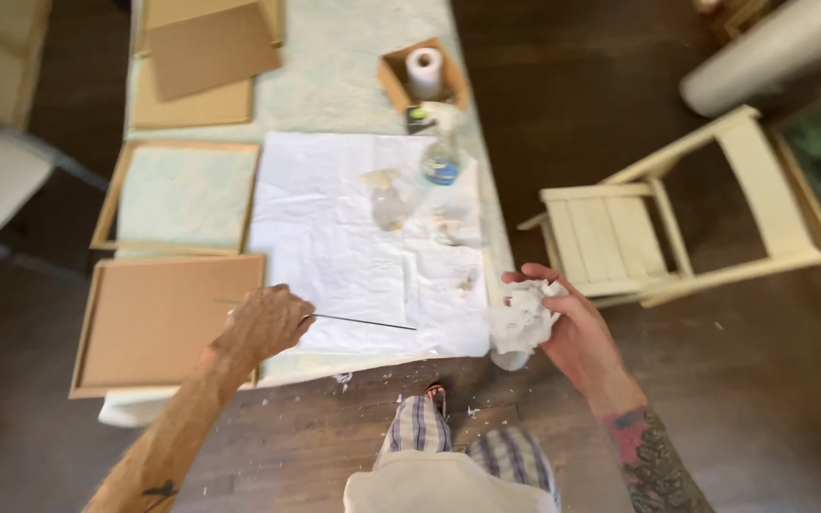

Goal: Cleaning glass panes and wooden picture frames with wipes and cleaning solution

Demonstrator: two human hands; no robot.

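The left hand [263, 323] pinches a thin dark metal rod [363, 323] over the white paper sheet [334, 237] on the counter [334, 66]; the right hand [567, 328] closes around crumpled white tissue [522, 321].

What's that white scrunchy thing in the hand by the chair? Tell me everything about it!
It is a crumpled wad of white paper, soft-looking like a paper towel or tissue, bunched into a wrinkly lump. The right hand holds it with fingers curled around it, just off the near right corner of the table, over the dark wooden floor. A bit of it hangs down below the hand. It looks a little grubby in places, though the picture is too blurry to be sure.
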